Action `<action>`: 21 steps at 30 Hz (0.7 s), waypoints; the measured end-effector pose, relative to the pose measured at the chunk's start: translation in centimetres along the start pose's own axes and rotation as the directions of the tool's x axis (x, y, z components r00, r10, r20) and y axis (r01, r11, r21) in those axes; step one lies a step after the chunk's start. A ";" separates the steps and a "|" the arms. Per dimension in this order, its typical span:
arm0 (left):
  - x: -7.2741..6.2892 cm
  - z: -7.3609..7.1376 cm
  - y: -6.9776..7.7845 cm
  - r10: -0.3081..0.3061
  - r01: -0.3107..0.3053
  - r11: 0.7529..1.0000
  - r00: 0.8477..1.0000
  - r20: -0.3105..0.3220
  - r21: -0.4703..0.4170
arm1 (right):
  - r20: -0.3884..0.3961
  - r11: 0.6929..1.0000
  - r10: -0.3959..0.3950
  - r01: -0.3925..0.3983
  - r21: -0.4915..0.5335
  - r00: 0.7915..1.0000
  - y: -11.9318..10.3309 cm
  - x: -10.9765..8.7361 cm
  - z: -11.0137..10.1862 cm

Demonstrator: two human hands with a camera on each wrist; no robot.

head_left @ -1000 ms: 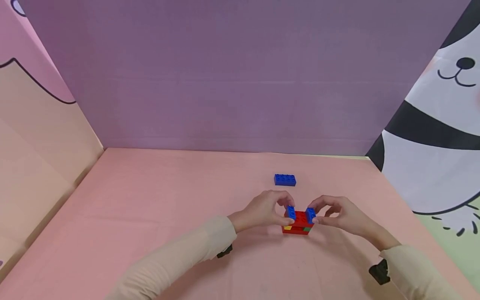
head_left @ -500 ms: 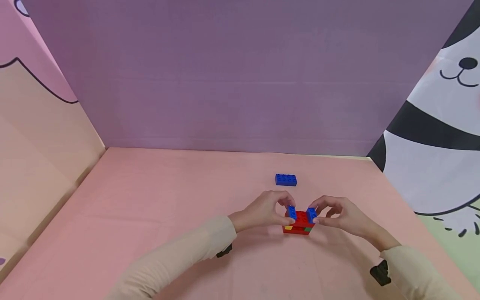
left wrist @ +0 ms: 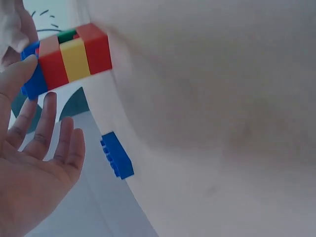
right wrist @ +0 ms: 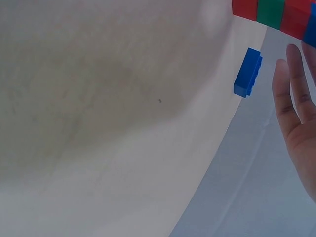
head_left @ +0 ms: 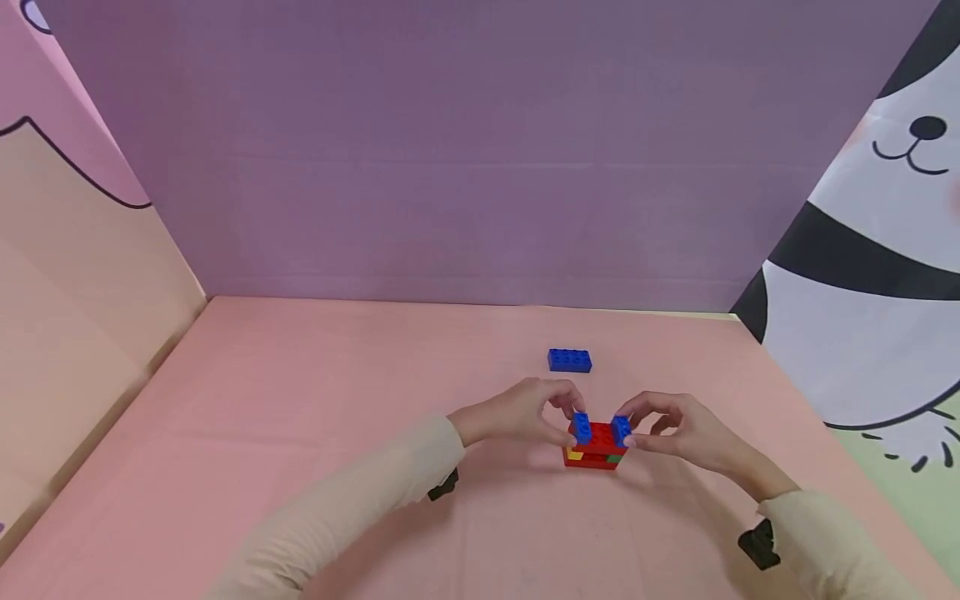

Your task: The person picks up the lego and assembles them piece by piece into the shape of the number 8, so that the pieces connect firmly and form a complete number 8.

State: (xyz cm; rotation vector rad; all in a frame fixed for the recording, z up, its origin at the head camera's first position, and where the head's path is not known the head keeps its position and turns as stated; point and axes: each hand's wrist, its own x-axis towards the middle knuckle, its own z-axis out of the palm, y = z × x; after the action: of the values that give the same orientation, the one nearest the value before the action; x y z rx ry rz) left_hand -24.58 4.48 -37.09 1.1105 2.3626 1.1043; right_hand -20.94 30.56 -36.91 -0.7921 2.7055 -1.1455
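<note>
On the pink table stands a small block stack: a red brick on top, a yellow brick and a green brick in the middle layer, red at the bottom. Two small blue bricks sit crosswise on it, a left one and a right one. Around the left blue brick, my left hand has its thumb and fingertips loosened, right at its ends. My right hand pinches the right blue brick between thumb and index finger.
A larger blue brick lies behind the stack on the pink table. A purple panel closes off the back. Printed side panels stand left and right, the right one with a panda.
My left hand has eased slightly to the left, off the left blue brick, which stays on the stack. The right hand and the stack look unmoved.
</note>
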 end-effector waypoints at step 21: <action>2.9 -1.9 -3.6 -0.084 0.113 0.988 0.966 -0.246 0.106 | -0.006 1.000 -0.021 0.021 -0.003 1.000 -0.1 -0.1 0.0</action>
State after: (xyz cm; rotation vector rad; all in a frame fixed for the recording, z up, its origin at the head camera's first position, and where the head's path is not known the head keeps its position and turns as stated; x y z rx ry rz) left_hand -29.34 4.23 -38.43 0.9286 2.6714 1.1325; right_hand -20.81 30.52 -36.84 -0.8205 2.7106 -1.1498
